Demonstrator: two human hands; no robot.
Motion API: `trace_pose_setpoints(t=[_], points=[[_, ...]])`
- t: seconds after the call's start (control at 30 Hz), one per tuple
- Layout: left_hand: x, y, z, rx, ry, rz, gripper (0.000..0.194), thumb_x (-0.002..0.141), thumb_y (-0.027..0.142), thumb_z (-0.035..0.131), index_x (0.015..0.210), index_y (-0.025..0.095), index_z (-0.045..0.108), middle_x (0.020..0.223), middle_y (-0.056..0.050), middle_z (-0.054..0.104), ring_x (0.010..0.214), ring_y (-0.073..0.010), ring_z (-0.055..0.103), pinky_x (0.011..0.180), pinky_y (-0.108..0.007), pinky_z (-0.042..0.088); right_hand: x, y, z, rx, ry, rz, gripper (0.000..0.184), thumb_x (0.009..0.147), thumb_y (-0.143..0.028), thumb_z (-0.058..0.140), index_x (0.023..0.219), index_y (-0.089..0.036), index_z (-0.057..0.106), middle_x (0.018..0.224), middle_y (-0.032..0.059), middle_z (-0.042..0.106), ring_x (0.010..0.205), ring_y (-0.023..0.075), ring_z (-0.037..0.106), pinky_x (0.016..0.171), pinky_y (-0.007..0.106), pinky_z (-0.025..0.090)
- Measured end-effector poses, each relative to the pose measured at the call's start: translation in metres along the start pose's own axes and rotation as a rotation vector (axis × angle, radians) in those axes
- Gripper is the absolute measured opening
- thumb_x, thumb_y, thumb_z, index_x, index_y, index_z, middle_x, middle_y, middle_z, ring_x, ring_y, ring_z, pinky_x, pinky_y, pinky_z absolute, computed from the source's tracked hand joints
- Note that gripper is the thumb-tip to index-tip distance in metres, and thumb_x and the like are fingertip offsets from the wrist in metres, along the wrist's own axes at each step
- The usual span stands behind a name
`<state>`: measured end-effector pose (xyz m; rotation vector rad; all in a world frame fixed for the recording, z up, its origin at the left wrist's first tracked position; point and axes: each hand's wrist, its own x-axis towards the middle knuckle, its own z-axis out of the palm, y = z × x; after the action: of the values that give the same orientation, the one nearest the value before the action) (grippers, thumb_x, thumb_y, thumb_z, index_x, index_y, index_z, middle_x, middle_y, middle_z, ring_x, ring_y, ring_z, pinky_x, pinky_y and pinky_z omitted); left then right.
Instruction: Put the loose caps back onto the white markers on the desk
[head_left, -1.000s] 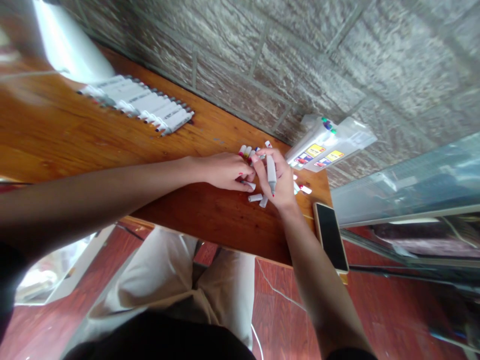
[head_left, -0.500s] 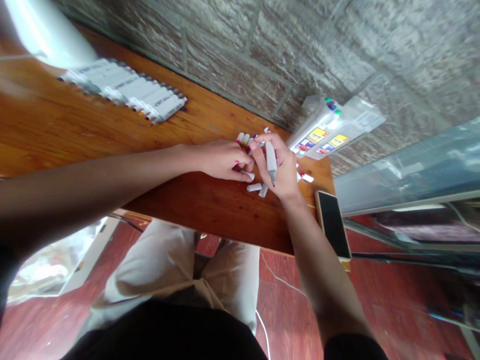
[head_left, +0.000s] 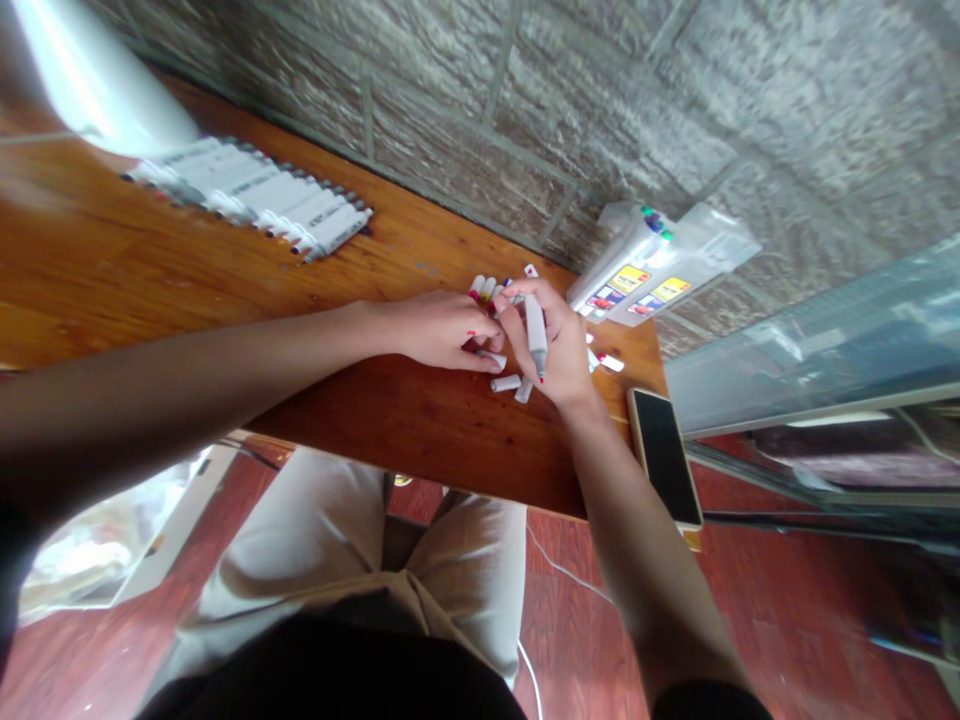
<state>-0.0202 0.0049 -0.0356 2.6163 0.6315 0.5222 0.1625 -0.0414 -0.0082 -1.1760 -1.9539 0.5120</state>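
Observation:
My right hand (head_left: 562, 345) is closed around a white-and-grey marker (head_left: 535, 330), whose lower end shows a small red tip. My left hand (head_left: 446, 332) rests palm down beside it, fingers curled in, almost meeting the right fingertips. What those left fingers hold, if anything, is hidden. A white cap (head_left: 493, 360) pokes out by the left thumb; whether it is gripped or lying there I cannot tell. Two more short white caps, one of them a loose cap (head_left: 505, 383), lie just below. Behind the hands are several white caps with coloured ends (head_left: 480, 288), partly covered.
A row of markers (head_left: 277, 200) lies at the left by a white lamp (head_left: 112, 90). Clear plastic marker cases (head_left: 637, 275) stand against the brick wall (head_left: 450, 100). Several white pieces (head_left: 610, 362) and a phone (head_left: 664, 455) lie right on the wooden table (head_left: 420, 420).
The view has shifted slightly. Both hands keep nearly the same pose, and the marker in my right hand sits a little lower and further left in the picture.

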Motion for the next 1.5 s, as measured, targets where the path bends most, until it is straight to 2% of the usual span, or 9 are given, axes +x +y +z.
trace_pose_setpoints(t=[0.17, 0.37, 0.57, 0.7, 0.8, 1.0, 1.17, 1.37, 1.5], points=[[0.0002, 0.0010, 0.0000, 0.008, -0.002, 0.005, 0.020, 0.088, 0.038, 0.066, 0.081, 0.020, 0.071, 0.075, 0.000, 0.071, 0.064, -0.0112, 0.057, 0.062, -0.025, 0.034, 0.0010, 0.0003, -0.0018, -0.028, -0.030, -0.004, 0.022, 0.098, -0.044, 0.054, 0.099, -0.024, 0.062, 0.073, -0.0024, 0.068, 0.065, 0.0131, 0.063, 0.065, 0.026, 0.050], [0.0002, 0.0027, -0.0015, 0.018, -0.011, -0.002, 0.022, 0.089, 0.038, 0.065, 0.081, 0.019, 0.072, 0.081, -0.002, 0.073, 0.070, -0.0126, 0.060, 0.064, -0.025, 0.036, 0.0006, -0.0027, -0.0030, -0.054, -0.147, 0.030, 0.025, 0.100, -0.044, 0.049, 0.095, -0.022, 0.062, 0.074, -0.0022, 0.067, 0.064, 0.0114, 0.060, 0.065, 0.025, 0.048], [-0.0007, 0.0063, -0.0024, 0.031, -0.050, -0.015, 0.027, 0.092, 0.038, 0.063, 0.081, 0.015, 0.071, 0.082, -0.002, 0.072, 0.071, -0.0113, 0.057, 0.066, -0.024, 0.036, 0.0009, -0.0027, -0.0052, -0.014, -0.206, 0.036, 0.029, 0.099, -0.049, 0.050, 0.093, -0.024, 0.062, 0.075, -0.0005, 0.066, 0.068, 0.0140, 0.060, 0.068, 0.028, 0.053], [-0.0020, 0.0087, -0.0037, 0.026, -0.085, -0.078, 0.029, 0.092, 0.037, 0.064, 0.086, 0.010, 0.070, 0.082, -0.001, 0.070, 0.077, -0.0098, 0.057, 0.075, -0.020, 0.038, 0.0005, 0.0010, -0.0057, -0.011, -0.206, 0.030, 0.033, 0.096, -0.056, 0.053, 0.093, -0.024, 0.063, 0.076, 0.0006, 0.065, 0.074, 0.0159, 0.062, 0.073, 0.031, 0.056], [-0.0030, 0.0075, -0.0037, 0.044, -0.099, -0.074, 0.031, 0.092, 0.038, 0.064, 0.087, 0.008, 0.069, 0.084, -0.001, 0.070, 0.078, -0.0093, 0.056, 0.079, -0.019, 0.039, 0.0002, 0.0043, -0.0051, -0.035, -0.217, 0.004, 0.036, 0.098, -0.056, 0.050, 0.094, -0.023, 0.063, 0.077, 0.0009, 0.065, 0.075, 0.0156, 0.064, 0.074, 0.032, 0.057], [-0.0028, 0.0042, -0.0019, 0.076, -0.096, -0.058, 0.035, 0.092, 0.041, 0.063, 0.088, 0.007, 0.071, 0.084, -0.001, 0.070, 0.077, -0.0094, 0.056, 0.078, -0.019, 0.038, 0.0005, 0.0048, -0.0059, -0.073, -0.237, -0.027, 0.036, 0.101, -0.053, 0.044, 0.094, -0.022, 0.061, 0.078, 0.0006, 0.065, 0.075, 0.0150, 0.064, 0.075, 0.031, 0.057], [-0.0012, 0.0065, -0.0030, 0.025, -0.103, -0.063, 0.034, 0.092, 0.040, 0.064, 0.085, 0.008, 0.070, 0.078, -0.001, 0.068, 0.076, -0.0091, 0.053, 0.079, -0.018, 0.037, 0.0014, 0.0040, -0.0058, -0.079, -0.234, -0.010, 0.032, 0.100, -0.052, 0.049, 0.091, -0.024, 0.060, 0.077, 0.0012, 0.066, 0.076, 0.0164, 0.064, 0.075, 0.031, 0.057], [-0.0007, 0.0066, -0.0034, 0.012, -0.111, -0.081, 0.046, 0.095, 0.048, 0.055, 0.080, 0.006, 0.067, 0.077, 0.000, 0.064, 0.082, -0.0101, 0.059, 0.089, -0.021, 0.040, 0.0020, 0.0052, -0.0042, -0.081, -0.213, -0.024, 0.036, 0.098, -0.058, 0.049, 0.088, -0.025, 0.059, 0.079, 0.0014, 0.067, 0.079, 0.0165, 0.065, 0.076, 0.031, 0.055], [-0.0007, 0.0044, -0.0021, -0.060, -0.105, -0.116, 0.048, 0.092, 0.055, 0.054, 0.082, 0.010, 0.068, 0.080, 0.001, 0.066, 0.091, -0.0134, 0.062, 0.097, -0.024, 0.041, 0.0013, 0.0005, -0.0064, -0.086, -0.238, -0.013, 0.037, 0.098, -0.060, 0.045, 0.089, -0.027, 0.057, 0.081, 0.0027, 0.068, 0.085, 0.0188, 0.066, 0.074, 0.031, 0.053]])
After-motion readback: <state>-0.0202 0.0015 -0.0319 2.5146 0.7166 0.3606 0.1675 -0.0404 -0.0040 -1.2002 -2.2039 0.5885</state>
